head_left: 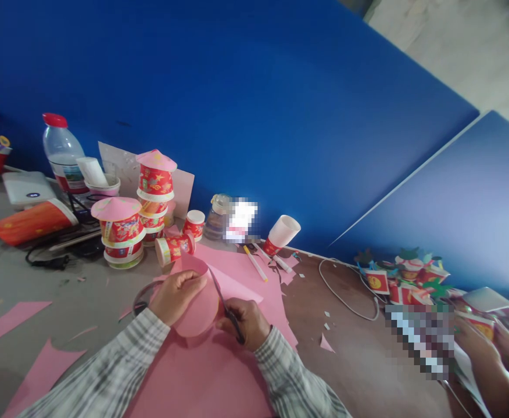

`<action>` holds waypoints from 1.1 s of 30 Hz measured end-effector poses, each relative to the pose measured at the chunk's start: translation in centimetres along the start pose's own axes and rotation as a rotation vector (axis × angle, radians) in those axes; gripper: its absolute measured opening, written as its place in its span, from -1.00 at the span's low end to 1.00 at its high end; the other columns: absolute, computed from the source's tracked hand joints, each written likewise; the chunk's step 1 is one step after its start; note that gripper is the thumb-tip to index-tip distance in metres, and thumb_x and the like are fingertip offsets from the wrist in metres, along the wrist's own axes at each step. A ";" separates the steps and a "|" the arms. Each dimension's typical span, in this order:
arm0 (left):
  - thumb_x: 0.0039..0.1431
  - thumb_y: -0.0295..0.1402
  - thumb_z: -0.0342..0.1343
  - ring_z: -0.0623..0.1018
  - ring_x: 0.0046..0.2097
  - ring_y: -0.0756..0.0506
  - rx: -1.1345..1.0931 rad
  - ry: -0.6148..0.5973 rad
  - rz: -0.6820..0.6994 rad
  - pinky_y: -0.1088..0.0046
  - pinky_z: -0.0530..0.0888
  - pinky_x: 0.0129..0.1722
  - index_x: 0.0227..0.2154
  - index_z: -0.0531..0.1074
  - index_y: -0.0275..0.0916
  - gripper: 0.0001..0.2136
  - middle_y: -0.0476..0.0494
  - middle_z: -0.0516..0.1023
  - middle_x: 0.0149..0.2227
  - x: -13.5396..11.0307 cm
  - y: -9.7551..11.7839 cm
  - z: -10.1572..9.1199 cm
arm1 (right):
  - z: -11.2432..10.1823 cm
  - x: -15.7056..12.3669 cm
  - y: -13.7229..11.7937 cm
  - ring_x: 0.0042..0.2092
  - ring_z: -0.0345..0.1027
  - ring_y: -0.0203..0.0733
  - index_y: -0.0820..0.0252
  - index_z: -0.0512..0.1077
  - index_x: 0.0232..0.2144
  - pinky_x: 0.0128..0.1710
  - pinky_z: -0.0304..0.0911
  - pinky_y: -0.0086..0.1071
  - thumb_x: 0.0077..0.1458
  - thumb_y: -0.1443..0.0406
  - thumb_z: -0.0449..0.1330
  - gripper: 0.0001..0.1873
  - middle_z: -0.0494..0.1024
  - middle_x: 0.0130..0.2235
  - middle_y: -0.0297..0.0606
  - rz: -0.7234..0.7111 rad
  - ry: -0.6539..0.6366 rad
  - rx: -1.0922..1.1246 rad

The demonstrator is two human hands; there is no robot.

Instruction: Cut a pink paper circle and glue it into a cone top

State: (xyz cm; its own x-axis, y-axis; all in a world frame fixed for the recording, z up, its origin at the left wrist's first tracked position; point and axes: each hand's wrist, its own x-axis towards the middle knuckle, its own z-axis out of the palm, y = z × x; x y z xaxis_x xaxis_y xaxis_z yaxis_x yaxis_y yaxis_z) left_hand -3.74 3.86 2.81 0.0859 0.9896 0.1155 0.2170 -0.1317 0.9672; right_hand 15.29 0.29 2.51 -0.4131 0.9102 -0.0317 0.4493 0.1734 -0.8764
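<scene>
- Presently, the left hand [179, 295] pinches the pink paper [193, 322], thumb and fingers closed on it; read clock directions from this paper, 12 toward the blue partition [254, 104].
- The right hand [249, 324], at 3 o'clock, is closed around the scissors [234, 323]; the blades meet the paper's right edge. Blade opening: cannot tell.
- Bottle [65, 154], between 10 and 11 o'clock: red cap fitted, upright; fill level unclear.
- Pink cup [108, 190], beside the bottle: holds a white roll [92, 172].
- Tall cup tower [156, 181], 11 o'clock: capped by a pink paper cone [156, 159].
- Red cup [178, 248], between 11 and 12 o'clock: lies on its side.
- Jar [217, 219], between 12 and 1 o'clock: partly masked, contents unclear.
- Red-and-white cup [283, 235], between 1 and 2 o'clock: tilted, mouth up.
</scene>
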 end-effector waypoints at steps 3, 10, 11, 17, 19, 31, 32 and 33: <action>-0.17 -0.15 -0.02 0.20 -0.62 0.02 0.005 0.001 0.010 0.52 0.18 -0.66 -0.74 0.29 -0.21 -0.75 0.15 0.16 -0.73 0.1 0.0 -0.1 | 0.0 -0.1 0.1 -0.63 -0.01 -0.42 0.23 0.41 -0.53 -0.66 -0.09 -0.58 -0.20 0.07 0.30 -0.66 0.18 -0.68 -0.54 0.045 -0.008 0.096; -0.20 -0.15 0.00 0.32 -0.56 -0.03 0.030 0.053 0.053 0.50 0.29 -0.58 -0.65 0.39 -0.22 -0.76 0.09 0.35 -0.67 0.0 0.9 -0.5 | -0.9 -0.1 -0.4 -0.64 0.19 -0.36 0.22 0.38 -0.36 -0.63 0.09 -0.55 -0.15 -0.01 0.22 -0.57 0.40 -0.64 -0.39 -0.016 -0.045 0.504; -0.21 -0.15 0.01 0.34 -0.54 -0.03 0.031 0.064 0.062 0.49 0.30 -0.56 -0.64 0.39 -0.21 -0.77 0.08 0.38 -0.66 -0.1 1.0 -0.5 | -1.1 0.0 -0.4 -0.63 0.19 -0.36 0.22 0.38 -0.33 -0.62 0.09 -0.54 -0.13 0.00 0.22 -0.57 0.43 -0.61 -0.36 -0.057 -0.009 0.533; -0.24 -0.16 0.02 0.39 -0.48 -0.08 0.030 0.171 0.110 0.45 0.35 -0.49 -0.57 0.40 -0.17 -0.79 0.02 0.45 -0.59 -0.8 1.6 0.2 | -0.9 -0.3 -1.2 -0.54 0.13 -0.39 0.09 0.30 -0.17 -0.55 0.07 -0.53 -0.27 0.12 0.36 -0.43 0.46 -0.32 -0.27 -0.175 0.155 0.656; -0.24 -0.16 0.03 0.40 -0.47 -0.09 0.017 0.176 0.126 0.45 0.35 -0.48 -0.56 0.40 -0.16 -0.79 0.02 0.47 -0.57 -1.0 1.6 0.5 | -0.3 -0.4 -1.6 -0.54 0.12 -0.39 0.08 0.30 -0.18 -0.54 0.07 -0.53 -0.30 0.18 0.38 -0.43 0.43 -0.35 -0.33 -0.126 0.146 0.668; -0.26 -0.16 0.08 0.28 -0.57 -0.01 -0.139 -0.070 -0.017 0.51 0.29 -0.62 -0.64 0.37 -0.21 -0.79 0.12 0.28 -0.68 -1.3 0.4 2.5 | 0.9 -0.6 -1.6 -0.64 -0.10 -0.45 0.18 0.34 -0.47 -0.67 -0.11 -0.59 -0.27 0.21 0.29 -0.73 0.10 -0.68 -0.59 -0.003 0.202 0.501; -0.27 -0.16 0.08 0.29 -0.57 -0.01 -0.139 -0.082 -0.022 0.50 0.29 -0.61 -0.65 0.37 -0.21 -0.80 0.11 0.29 -0.68 -1.3 0.4 2.6 | 0.9 -0.6 -1.6 -0.64 -0.11 -0.45 0.19 0.34 -0.48 -0.67 -0.13 -0.59 -0.28 0.22 0.30 -0.73 0.09 -0.68 -0.60 -0.013 0.198 0.495; -0.28 -0.17 0.08 0.30 -0.55 -0.02 -0.137 -0.087 -0.028 0.49 0.31 -0.59 -0.63 0.37 -0.21 -0.80 0.10 0.31 -0.66 -1.3 0.4 2.6 | 1.0 -0.5 -1.6 -0.64 -0.12 -0.46 0.19 0.35 -0.48 -0.67 -0.13 -0.60 -0.30 0.22 0.31 -0.72 0.09 -0.68 -0.60 -0.015 0.202 0.501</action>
State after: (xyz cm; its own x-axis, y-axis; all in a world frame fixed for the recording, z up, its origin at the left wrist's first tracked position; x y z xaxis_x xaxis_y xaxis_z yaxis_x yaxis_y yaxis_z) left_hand -1.25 2.33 2.46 0.1667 0.9832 0.0738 0.0865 -0.0891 0.9923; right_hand 14.05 -0.84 3.43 -0.2339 0.9717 0.0319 -0.0087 0.0307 -0.9995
